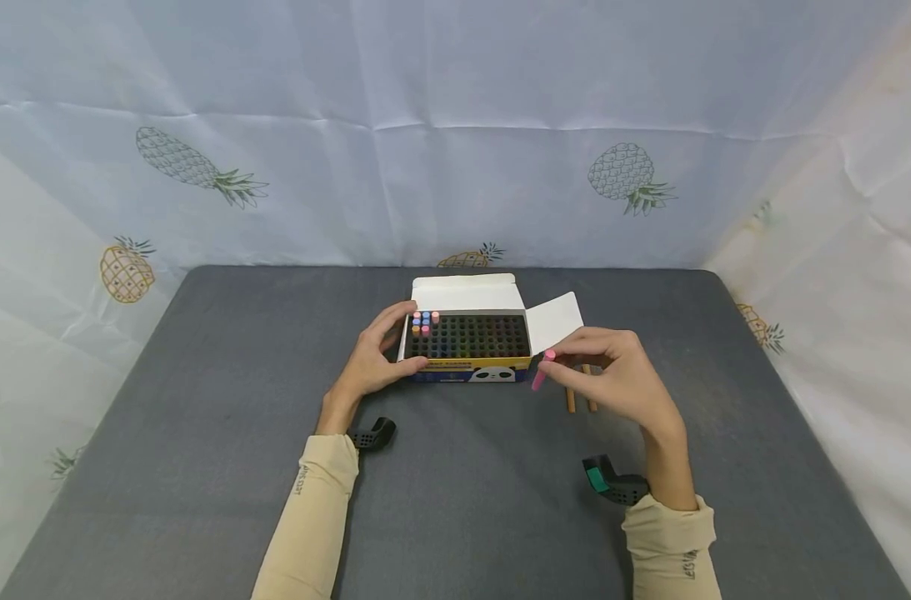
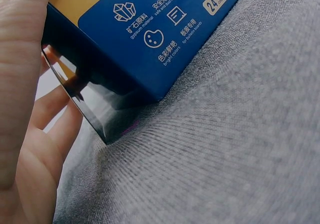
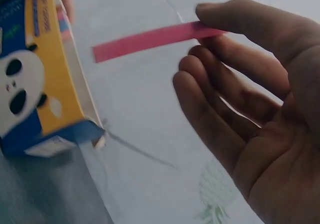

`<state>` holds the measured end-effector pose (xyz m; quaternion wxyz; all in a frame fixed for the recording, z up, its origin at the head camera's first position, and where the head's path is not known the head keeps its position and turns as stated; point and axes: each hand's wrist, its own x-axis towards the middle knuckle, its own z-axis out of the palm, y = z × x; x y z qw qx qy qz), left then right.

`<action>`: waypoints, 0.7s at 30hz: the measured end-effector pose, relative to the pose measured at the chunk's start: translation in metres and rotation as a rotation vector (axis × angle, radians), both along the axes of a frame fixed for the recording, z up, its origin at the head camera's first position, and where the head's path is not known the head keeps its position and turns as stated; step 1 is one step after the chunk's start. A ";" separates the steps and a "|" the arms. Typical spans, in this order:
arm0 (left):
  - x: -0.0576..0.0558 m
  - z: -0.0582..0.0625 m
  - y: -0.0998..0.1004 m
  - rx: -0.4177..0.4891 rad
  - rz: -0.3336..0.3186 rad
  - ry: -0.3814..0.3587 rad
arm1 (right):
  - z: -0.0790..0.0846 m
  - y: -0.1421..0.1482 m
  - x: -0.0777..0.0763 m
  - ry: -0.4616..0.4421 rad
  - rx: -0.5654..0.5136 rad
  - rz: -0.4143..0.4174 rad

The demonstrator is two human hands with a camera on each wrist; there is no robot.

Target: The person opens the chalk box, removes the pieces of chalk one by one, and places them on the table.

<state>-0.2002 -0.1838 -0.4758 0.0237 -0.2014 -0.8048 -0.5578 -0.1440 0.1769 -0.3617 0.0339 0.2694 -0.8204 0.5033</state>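
Note:
A chalk box stands on the table with its lid raised, blue and yellow with a panda on the front. Inside is a black holder full of holes; several pink, blue and orange chalks fill its left end. My left hand grips the box's left end, thumb at the front corner and fingers behind. In the right wrist view, a pink chalk is pinched between thumb and fingertips of my right hand. It is held just right of the box, apart from it.
Two orange-brown chalks lie on the grey tabletop under my right hand. The box's white side flap sticks out to the right. A pineapple-print curtain hangs behind the table and along its sides.

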 end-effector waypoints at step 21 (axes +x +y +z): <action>0.000 -0.002 0.001 -0.005 0.004 0.028 | -0.011 0.062 -0.002 -0.048 0.087 -0.088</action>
